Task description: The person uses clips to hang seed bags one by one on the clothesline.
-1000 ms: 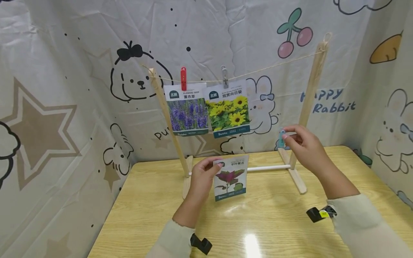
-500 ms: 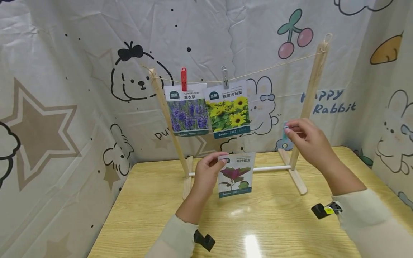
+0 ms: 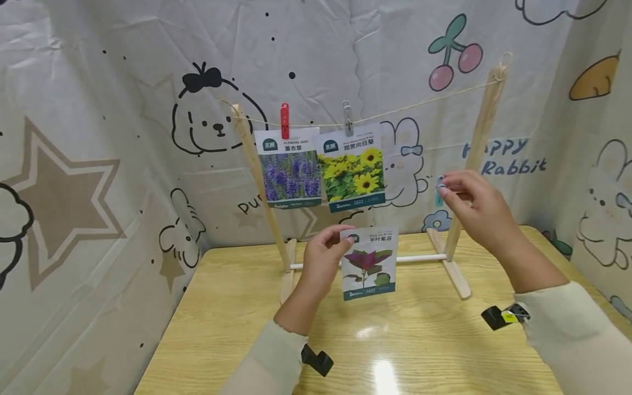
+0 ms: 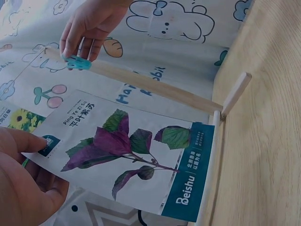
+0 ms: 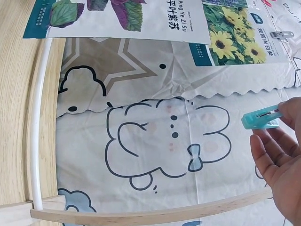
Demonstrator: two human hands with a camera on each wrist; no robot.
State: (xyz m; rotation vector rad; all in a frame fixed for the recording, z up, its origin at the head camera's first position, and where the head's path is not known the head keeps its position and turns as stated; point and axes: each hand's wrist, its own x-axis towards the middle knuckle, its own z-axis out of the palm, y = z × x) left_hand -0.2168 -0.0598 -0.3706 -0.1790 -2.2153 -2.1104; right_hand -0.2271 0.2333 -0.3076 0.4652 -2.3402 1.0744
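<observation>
- We see the lavender packet (image 3: 288,171) and sunflower packet (image 3: 352,168) pegged on the string (image 3: 419,103) at twelve o'clock.
- Our left hand (image 3: 322,262) pinches the purple-leaf seed packet (image 3: 369,263) above the table (image 3: 237,323).
- At two o'clock, our right hand (image 3: 476,206) pinches the teal clothespin (image 3: 438,190) beside the wooden post (image 3: 481,148).

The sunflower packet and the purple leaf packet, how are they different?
The sunflower packet hangs from the string by a grey clip; the purple leaf packet has no clip and is held up by the left hand. The sunflower packet shows yellow flowers, the purple leaf packet one dark purple plant on white. Both have a teal strip along the bottom.
</observation>
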